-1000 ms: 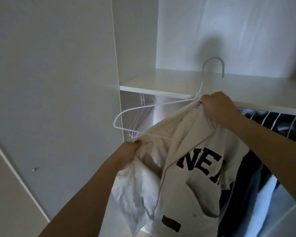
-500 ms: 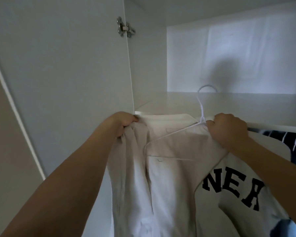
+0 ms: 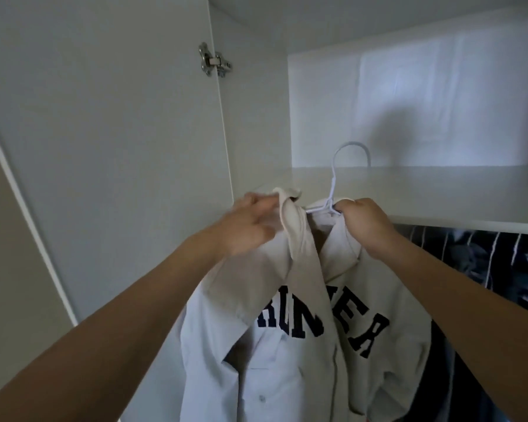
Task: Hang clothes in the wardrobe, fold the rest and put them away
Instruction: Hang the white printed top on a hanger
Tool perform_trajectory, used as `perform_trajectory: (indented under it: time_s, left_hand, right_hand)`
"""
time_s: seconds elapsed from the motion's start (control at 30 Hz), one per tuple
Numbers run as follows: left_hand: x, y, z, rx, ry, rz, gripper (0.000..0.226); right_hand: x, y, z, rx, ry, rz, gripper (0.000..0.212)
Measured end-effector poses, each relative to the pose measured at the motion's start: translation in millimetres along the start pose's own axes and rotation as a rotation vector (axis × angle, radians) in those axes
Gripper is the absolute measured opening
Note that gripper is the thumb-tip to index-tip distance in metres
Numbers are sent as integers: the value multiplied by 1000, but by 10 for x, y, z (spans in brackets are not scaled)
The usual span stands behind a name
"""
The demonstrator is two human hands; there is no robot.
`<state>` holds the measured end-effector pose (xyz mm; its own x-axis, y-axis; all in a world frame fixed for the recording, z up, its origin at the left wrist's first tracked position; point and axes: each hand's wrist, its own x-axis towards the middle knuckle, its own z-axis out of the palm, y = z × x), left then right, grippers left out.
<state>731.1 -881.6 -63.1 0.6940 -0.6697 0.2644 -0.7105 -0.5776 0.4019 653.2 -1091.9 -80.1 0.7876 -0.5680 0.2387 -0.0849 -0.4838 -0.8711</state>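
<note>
A cream button-up shirt [image 3: 305, 300] with dark block letters across the chest hangs on a white wire hanger [image 3: 333, 190], held up in front of the wardrobe shelf. My right hand [image 3: 363, 223] grips the hanger's neck together with the shirt's collar. My left hand [image 3: 253, 226] is blurred and holds the shirt's left shoulder and collar fabric, pulling it over the hanger. The hanger's hook stands free above the shelf edge. Most of the hanger's wire is hidden under the shirt.
The white wardrobe shelf [image 3: 439, 193] runs across just behind my hands. The open wardrobe door [image 3: 104, 147] with a metal hinge [image 3: 214, 60] stands at the left. Dark clothes on hangers [image 3: 485, 263] hang under the shelf at the right.
The shirt's left shoulder has been drawn over the hanger, so its chest letters now face me. My left hand moved right, close to my right hand at the collar.
</note>
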Motion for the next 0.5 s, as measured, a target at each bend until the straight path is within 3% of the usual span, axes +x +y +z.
perform_trajectory:
  time_s: [0.03, 0.1, 0.2, 0.4, 0.5]
  left_hand:
    - [-32, -76, 44, 102, -16, 26, 47]
    - [-86, -128, 134, 199, 58, 44, 38]
    - [-65, -105, 193, 59, 97, -22, 15]
    - [-180, -131, 377, -349, -1, -132, 25]
    - [-260, -250, 462, -339, 48, -239, 22]
  right_hand:
    - [-7, 6, 5, 43, -9, 11, 38]
    - [-18, 2, 80, 49, -57, 7, 38]
    - [-96, -34, 250, -64, -141, -38, 36]
    - [-147, 35, 485, -79, -369, -62, 24]
    - [-163, 77, 519, -63, -583, -50, 18]
